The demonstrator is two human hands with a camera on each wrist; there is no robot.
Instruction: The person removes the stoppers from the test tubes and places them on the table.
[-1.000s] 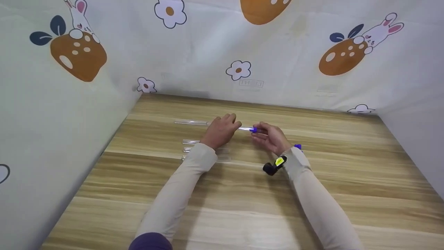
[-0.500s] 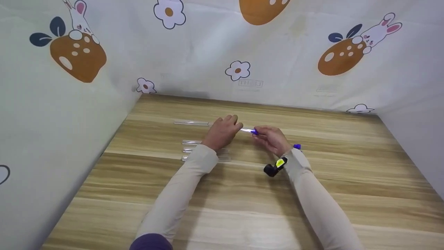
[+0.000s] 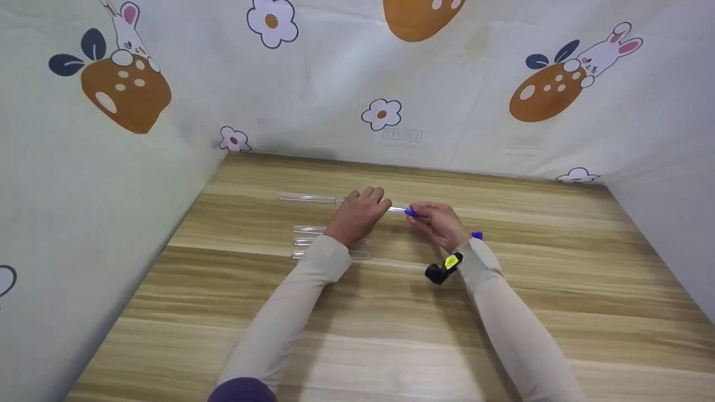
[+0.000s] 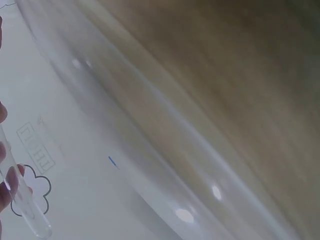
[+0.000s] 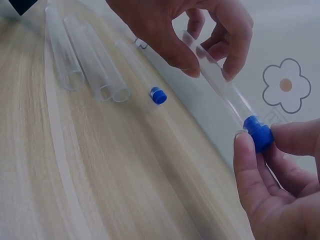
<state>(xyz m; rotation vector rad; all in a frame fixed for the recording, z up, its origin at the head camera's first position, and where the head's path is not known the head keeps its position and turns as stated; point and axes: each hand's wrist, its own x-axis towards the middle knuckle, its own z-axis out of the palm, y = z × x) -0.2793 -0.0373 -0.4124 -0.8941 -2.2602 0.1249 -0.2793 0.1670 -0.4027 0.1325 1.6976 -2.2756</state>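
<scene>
My left hand (image 3: 359, 215) grips a clear test tube (image 5: 220, 82) by its body, held above the table. The rounded end of that tube shows beside the fingers in the left wrist view. With thumb and fingers, my right hand (image 3: 438, 223) pinches a ribbed blue cap (image 5: 261, 136) at the tube's mouth. Its narrower neck seems to sit in the mouth. Behind the left hand lies another tube (image 3: 307, 198); in the right wrist view a tube with a blue cap (image 5: 158, 95) lies on the table.
Three uncapped tubes (image 3: 308, 229) lie side by side under the left forearm, partly hidden. Another blue cap (image 3: 477, 235) sits beside the right cuff. The wood-grain table (image 3: 391, 329) ends at a patterned cloth wall (image 3: 313, 100). A blurred tube (image 4: 165, 135) fills much of the left wrist view.
The right hand's fingers have closed more tightly about the cap and turned slightly, and the hand has dropped a little. The left hand keeps hold of the tube almost unmoved.
</scene>
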